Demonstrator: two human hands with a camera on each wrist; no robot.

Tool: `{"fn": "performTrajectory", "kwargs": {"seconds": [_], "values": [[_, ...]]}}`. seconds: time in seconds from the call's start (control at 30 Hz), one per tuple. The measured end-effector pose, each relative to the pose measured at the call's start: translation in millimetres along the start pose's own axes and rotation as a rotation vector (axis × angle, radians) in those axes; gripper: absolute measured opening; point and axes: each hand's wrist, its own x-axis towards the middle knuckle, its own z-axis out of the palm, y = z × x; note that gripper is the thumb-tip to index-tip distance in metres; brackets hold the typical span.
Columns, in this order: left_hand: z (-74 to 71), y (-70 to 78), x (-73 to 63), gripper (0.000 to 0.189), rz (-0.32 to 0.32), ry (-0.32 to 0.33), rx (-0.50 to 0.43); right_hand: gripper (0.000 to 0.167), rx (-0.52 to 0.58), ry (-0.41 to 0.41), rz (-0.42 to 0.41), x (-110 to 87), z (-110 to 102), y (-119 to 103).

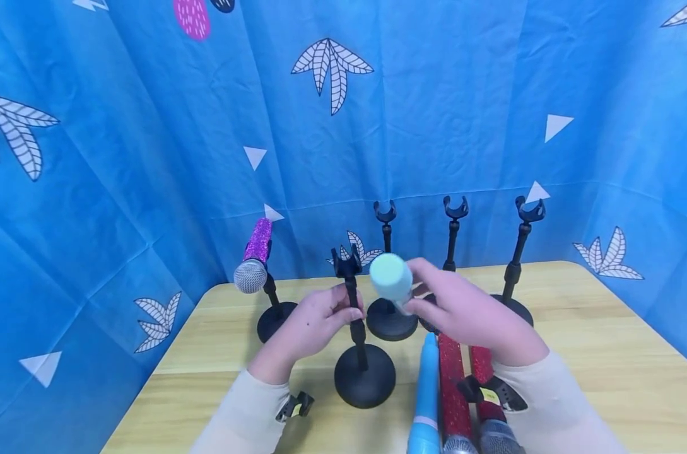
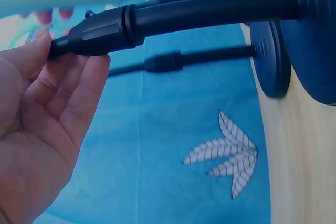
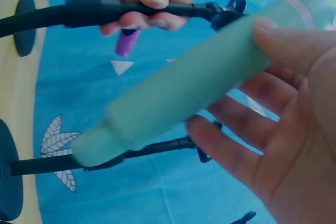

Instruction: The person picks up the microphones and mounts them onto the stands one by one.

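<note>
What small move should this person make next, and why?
Probably ease the mint microphone into the clip of the front stand: the right hand holds the microphone near it, that clip is empty, and the left hand grips the stand's pole.

We've got a curtain (image 1: 445,126) behind the table (image 1: 598,340). Far left, one mic (image 1: 258,243) sits in its stand (image 1: 271,323). Our left hand (image 1: 323,315) is on the nearest stand (image 1: 364,376), with three other stands (image 1: 391,325) behind it to the right. Our right hand (image 1: 457,309) has another mic (image 1: 391,277) just right of that stand's top, and three more mics (image 1: 454,391) lie side by side right of its base.
</note>
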Motion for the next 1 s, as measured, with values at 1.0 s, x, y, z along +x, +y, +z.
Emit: {"fn": "performTrajectory", "kwargs": {"seconds": [1.0], "values": [[28.3,32.5,12.4,0.005,0.119,-0.179,-0.075,0.070,0.322,0.337,-0.415,24.7,9.1,-20.9]]}}
